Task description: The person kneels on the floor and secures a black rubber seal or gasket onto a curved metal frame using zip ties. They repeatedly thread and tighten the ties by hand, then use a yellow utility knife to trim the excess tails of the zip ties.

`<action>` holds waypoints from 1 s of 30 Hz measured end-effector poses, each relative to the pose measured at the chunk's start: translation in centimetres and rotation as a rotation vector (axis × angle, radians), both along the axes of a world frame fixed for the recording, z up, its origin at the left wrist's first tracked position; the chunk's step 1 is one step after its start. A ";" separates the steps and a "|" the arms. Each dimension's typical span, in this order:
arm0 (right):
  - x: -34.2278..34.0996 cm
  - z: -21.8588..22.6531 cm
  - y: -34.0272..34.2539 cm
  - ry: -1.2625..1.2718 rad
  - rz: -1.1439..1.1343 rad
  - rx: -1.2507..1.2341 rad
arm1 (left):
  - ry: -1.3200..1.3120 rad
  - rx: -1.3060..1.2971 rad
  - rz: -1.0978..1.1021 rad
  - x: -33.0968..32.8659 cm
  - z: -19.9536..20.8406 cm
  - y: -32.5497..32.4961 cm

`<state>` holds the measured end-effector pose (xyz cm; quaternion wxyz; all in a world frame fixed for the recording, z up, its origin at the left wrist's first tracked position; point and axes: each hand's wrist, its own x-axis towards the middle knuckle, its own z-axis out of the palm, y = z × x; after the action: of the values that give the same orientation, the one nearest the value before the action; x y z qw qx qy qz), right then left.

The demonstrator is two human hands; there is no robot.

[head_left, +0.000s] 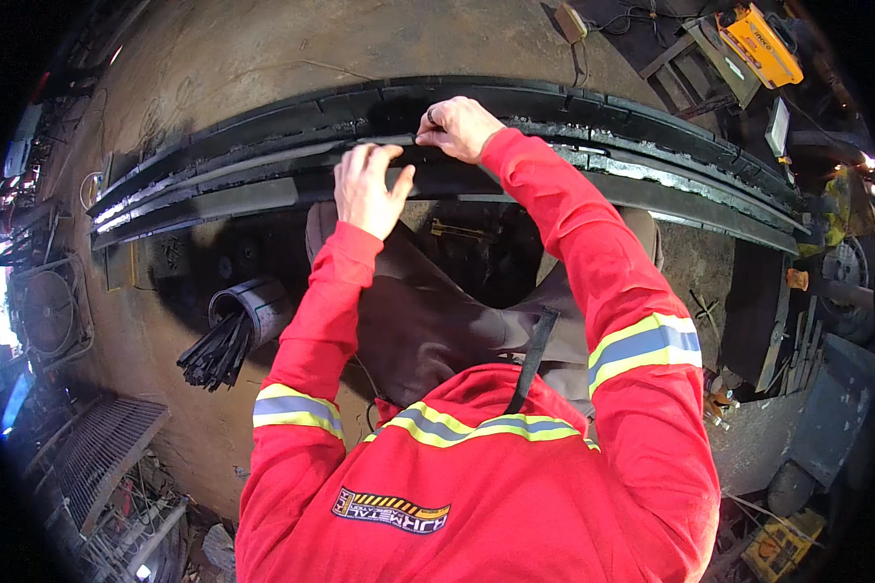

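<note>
Long black metal beams [253, 197] lie side by side across my front, with grooves running along them. My right hand [460, 129] is over their middle, its thumb and fingers pinched at the end of a thin grey metal strip [404, 141]. On one finger of that hand is a dark ring. Just to the left and nearer me, my left hand [367, 189] has its thumb and forefinger apart, the fingertips at or close to the strip. Whether they touch it I cannot tell.
A bucket [265, 309] of black metal strips lies tipped at the left on the brown floor. My knees are under the beams. At the far right is a yellow machine [758, 46] on a stand. A metal grate [110, 447] and a round fan [47, 311] are at the left.
</note>
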<state>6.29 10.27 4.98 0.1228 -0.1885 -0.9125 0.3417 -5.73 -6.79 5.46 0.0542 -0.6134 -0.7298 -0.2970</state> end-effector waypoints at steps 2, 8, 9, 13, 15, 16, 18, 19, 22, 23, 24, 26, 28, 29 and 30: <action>-0.3 0.7 0.6 -0.020 0.033 -0.030 | 0.046 0.040 0.038 -0.8 -0.4 0.7; -0.8 1.9 1.4 -0.099 0.259 0.203 | 0.115 0.070 -0.014 -0.5 -0.1 2.6; -1.0 2.0 1.3 -0.111 0.303 0.267 | 0.122 0.059 -0.040 -0.7 -0.1 3.1; -1.1 2.7 0.3 -0.170 0.375 0.467 | 0.053 -0.051 -0.139 -1.8 0.0 4.1; -1.4 3.7 0.0 -0.168 0.340 0.462 | 0.067 0.000 -0.175 -1.9 0.1 4.3; -1.6 4.0 -0.1 -0.162 0.332 0.450 | 0.066 0.005 -0.185 -1.9 -0.1 4.4; -2.0 4.2 0.1 -0.164 0.329 0.428 | 0.068 0.011 -0.198 -1.8 -0.1 4.8; -2.2 4.5 0.3 -0.185 0.354 0.413 | 0.063 0.009 -0.198 -1.7 -0.1 4.8; -2.6 4.6 0.9 -0.209 0.399 0.377 | 0.056 0.006 -0.209 -1.8 -0.1 5.1; -2.7 4.4 1.1 -0.207 0.399 0.371 | 0.059 0.007 -0.222 -2.0 -0.1 5.2; -2.8 4.1 1.3 -0.204 0.400 0.365 | 0.063 0.007 -0.234 -2.1 0.0 5.3; -2.8 3.6 1.5 -0.191 0.404 0.338 | 0.072 0.011 -0.257 -2.2 0.1 5.5; -2.8 3.3 1.9 -0.163 0.414 0.308 | 0.068 0.021 -0.261 -2.3 0.0 5.6; -2.8 3.2 2.2 -0.159 0.423 0.279 | 0.059 0.029 -0.253 -2.2 -0.1 5.8; -2.8 3.1 2.4 -0.154 0.431 0.250 | 0.050 0.036 -0.244 -2.2 -0.2 5.9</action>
<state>3.45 12.67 8.12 -0.0005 0.0013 -0.9734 0.2293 -7.89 -0.89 5.28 0.0470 -0.7038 -0.6427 -0.2990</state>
